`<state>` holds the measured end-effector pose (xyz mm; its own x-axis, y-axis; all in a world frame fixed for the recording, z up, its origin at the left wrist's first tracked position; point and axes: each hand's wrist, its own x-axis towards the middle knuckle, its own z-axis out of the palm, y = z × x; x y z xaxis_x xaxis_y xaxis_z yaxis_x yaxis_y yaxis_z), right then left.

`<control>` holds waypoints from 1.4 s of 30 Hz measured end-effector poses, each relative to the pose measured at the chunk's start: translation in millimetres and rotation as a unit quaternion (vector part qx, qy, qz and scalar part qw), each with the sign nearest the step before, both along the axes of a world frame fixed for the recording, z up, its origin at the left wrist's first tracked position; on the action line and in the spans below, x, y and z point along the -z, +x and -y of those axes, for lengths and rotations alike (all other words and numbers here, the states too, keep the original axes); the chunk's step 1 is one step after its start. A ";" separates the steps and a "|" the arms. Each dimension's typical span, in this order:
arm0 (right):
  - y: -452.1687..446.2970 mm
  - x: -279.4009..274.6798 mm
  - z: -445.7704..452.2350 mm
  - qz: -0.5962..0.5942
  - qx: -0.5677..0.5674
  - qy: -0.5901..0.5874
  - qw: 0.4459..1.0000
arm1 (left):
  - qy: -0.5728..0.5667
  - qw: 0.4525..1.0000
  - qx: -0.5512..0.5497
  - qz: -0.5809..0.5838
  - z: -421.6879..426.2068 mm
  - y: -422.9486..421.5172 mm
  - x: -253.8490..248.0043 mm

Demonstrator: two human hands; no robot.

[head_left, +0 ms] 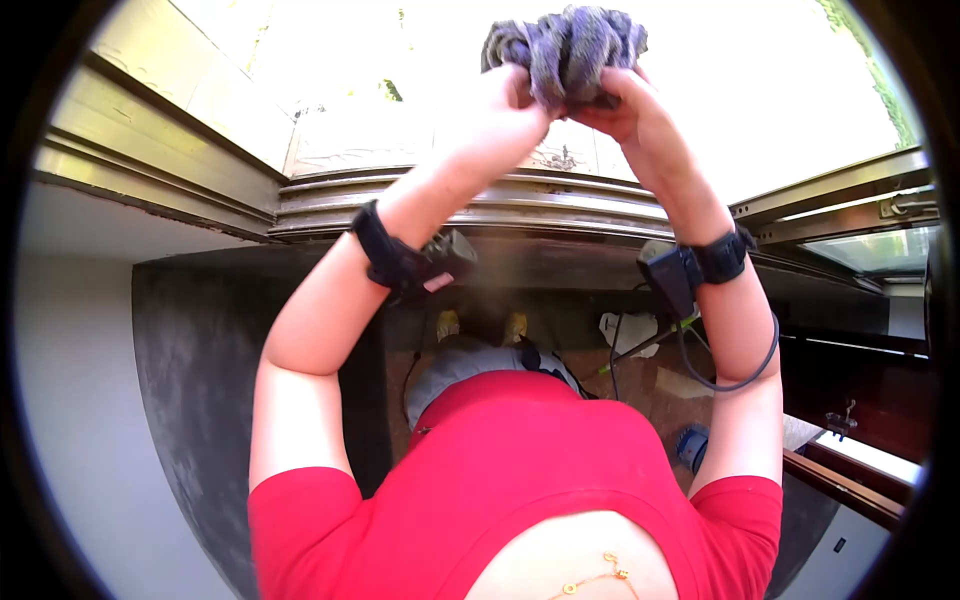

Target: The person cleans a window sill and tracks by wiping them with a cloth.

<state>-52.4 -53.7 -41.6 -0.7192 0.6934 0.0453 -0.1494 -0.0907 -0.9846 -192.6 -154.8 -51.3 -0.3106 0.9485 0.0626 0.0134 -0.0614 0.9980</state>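
Both arms reach forward, out past the sill of an open window. A bunched purple-grey cloth (pixel 575 52) is gripped between my two hands at the top of the view. My left hand (pixel 520 92) closes on its lower left side, with the fingers partly hidden by the folds. On the lower right side my right hand (pixel 622 108) is wrapped round the cloth, thumb against it. Black straps with small boxes, a left one (pixel 400 255) and a right one (pixel 695 268), sit on my wrists.
Below the arms runs a metal window track (pixel 330 208). Window frames stand at left (pixel 160 130) and right (pixel 840 200). A cable (pixel 722 385) hangs from the right wrist box. A dark wooden cabinet (pixel 860 390) is at right, a blue object (pixel 691 445) on the floor.
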 end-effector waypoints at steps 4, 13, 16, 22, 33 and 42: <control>-34.4 -6.1 -33.7 -0.008 0.010 0.027 1.000 | 0.041 0.999 0.022 -0.025 -26.4 -40.9 -14.7; 3.1 -33.5 -83.4 0.043 -0.008 0.160 0.986 | 0.059 0.979 -0.180 -0.075 -54.8 -156.6 -2.3; 29.2 -14.4 -129.7 0.103 0.086 0.211 0.968 | 0.057 0.972 -0.202 -0.102 -58.6 -185.8 -7.5; 62.2 -11.2 -135.3 0.115 0.164 0.148 0.968 | -0.062 0.981 -0.182 -0.020 -47.1 -137.2 -29.7; 114.2 -4.5 -48.9 0.163 0.027 0.091 0.982 | -0.020 0.995 0.055 -0.077 17.1 -66.4 -25.4; 95.3 41.2 14.5 0.281 -0.020 0.342 0.897 | -0.040 0.917 -0.009 -0.397 64.2 -22.6 36.9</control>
<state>42.9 -68.2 -82.8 -0.7857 0.6144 0.0722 0.3775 0.5686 -0.7309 -215.2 -219.0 -88.2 -0.2122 0.9553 0.2060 0.7379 0.0184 0.6747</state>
